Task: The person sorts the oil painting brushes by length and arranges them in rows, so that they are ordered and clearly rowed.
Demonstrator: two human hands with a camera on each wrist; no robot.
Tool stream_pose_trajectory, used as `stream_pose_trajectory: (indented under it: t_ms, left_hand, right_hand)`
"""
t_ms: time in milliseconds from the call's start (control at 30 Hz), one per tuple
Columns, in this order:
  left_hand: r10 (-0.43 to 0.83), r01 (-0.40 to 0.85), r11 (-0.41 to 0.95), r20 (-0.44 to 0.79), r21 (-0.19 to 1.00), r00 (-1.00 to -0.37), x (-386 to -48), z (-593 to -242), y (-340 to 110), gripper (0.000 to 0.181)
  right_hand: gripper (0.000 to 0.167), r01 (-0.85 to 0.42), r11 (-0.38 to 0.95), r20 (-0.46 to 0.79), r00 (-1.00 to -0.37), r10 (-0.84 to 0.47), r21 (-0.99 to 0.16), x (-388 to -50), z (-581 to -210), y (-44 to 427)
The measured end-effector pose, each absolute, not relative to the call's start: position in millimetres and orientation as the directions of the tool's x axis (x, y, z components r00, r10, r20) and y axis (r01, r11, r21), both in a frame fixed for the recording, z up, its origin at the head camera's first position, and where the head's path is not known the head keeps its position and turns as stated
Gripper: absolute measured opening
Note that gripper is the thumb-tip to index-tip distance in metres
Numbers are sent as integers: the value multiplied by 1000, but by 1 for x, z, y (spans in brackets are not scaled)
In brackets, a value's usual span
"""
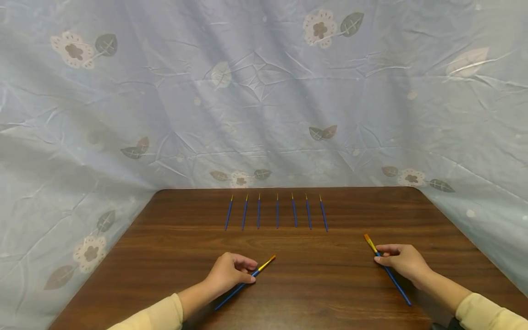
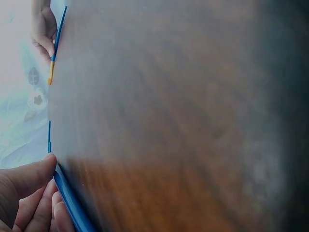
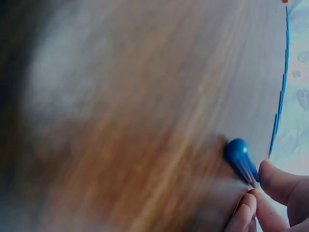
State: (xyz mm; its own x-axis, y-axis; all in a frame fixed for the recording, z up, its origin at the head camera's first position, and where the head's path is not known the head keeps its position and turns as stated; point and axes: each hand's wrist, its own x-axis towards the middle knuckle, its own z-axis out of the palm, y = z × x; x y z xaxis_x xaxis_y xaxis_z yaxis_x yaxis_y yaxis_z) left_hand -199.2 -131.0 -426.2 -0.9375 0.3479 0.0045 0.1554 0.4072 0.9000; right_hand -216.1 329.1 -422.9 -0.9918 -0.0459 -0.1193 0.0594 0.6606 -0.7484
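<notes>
Between thumb and fingers my left hand (image 1: 231,273) pinches a blue-handled paintbrush (image 1: 235,291) near its gold ferrule, the orange-brown bristles angled up to the right. Over on the right side of the table, my right hand (image 1: 406,262) pinches a second paintbrush (image 1: 399,288) with wide flat orange bristles that point away from me. The left wrist view shows the left thumb (image 2: 34,175) on the blue handle (image 2: 72,205). In the right wrist view the rounded handle end (image 3: 236,151) faces the camera, and the bristles there are hidden.
Several thin blue paintbrushes (image 1: 277,213) lie spaced in a row near the far edge of the brown wooden table (image 1: 313,284), tips pointing away. A pale floral cloth (image 1: 264,114) hangs behind the table and along both sides.
</notes>
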Motion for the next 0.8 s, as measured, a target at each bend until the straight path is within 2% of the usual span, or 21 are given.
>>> stream_pose_trajectory:
  t_ms: [800]
  left_hand:
    - [361, 190, 464, 11, 865, -933, -202, -426, -131, 28]
  right_hand:
    - [46, 72, 658, -116, -993, -24, -750, -218, -421, 333]
